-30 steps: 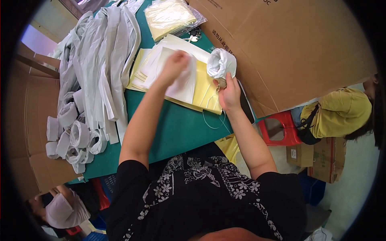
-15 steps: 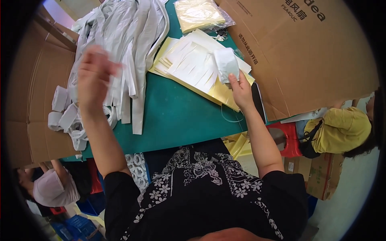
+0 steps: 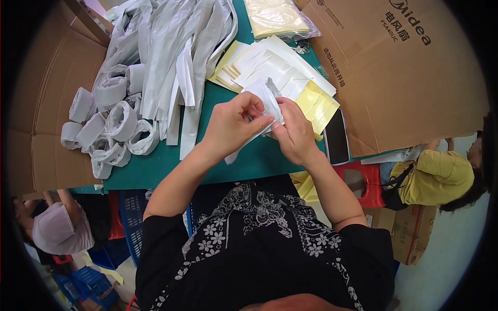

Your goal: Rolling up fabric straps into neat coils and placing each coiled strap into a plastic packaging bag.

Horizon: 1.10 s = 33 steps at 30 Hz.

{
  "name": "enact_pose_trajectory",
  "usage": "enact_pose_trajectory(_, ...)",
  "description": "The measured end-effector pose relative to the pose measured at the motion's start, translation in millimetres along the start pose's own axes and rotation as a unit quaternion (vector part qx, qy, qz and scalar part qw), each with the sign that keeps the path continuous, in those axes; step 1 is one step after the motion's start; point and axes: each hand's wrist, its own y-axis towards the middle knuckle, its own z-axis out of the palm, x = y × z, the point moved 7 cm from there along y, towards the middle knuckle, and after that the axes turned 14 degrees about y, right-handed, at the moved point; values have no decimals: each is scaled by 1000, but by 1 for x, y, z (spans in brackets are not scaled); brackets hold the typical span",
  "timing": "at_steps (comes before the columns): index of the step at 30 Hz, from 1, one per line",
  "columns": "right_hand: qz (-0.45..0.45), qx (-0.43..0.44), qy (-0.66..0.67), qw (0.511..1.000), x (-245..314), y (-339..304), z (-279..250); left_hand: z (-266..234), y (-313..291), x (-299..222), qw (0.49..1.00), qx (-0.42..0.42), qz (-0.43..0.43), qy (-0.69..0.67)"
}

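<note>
A loop of white-grey strip (image 3: 265,92) is held up over the front of the green table, with a loose tail slanting down below my hands. My right hand (image 3: 298,132) is closed around the loop's right side, thumb on its near edge. My left hand (image 3: 233,122) pinches the strip at the left, thumb and curled fingers against it; part of the strip is hidden behind this hand. Just beyond lie white sheets and strips (image 3: 277,65) with yellow backing. To the left stands a pile of finished-looking white-grey strip rolls (image 3: 121,121).
Long white-grey strips (image 3: 161,46) drape over the far left of the table (image 3: 207,168). Cardboard walls (image 3: 399,78) stand at both sides. A dark phone (image 3: 337,140) lies at the right, a bagged yellow stack (image 3: 277,19) at the back. Two people sit beyond the sides.
My left hand has come from the far left to the strip loop and grips it. My right hand has brought the loop nearer and leftward. More rolls show at the left.
</note>
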Motion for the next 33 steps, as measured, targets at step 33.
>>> enact_pose_trajectory(33,-139,-116,-95,979,28,16,13,28,-31,48,947,-49,-96,-303)
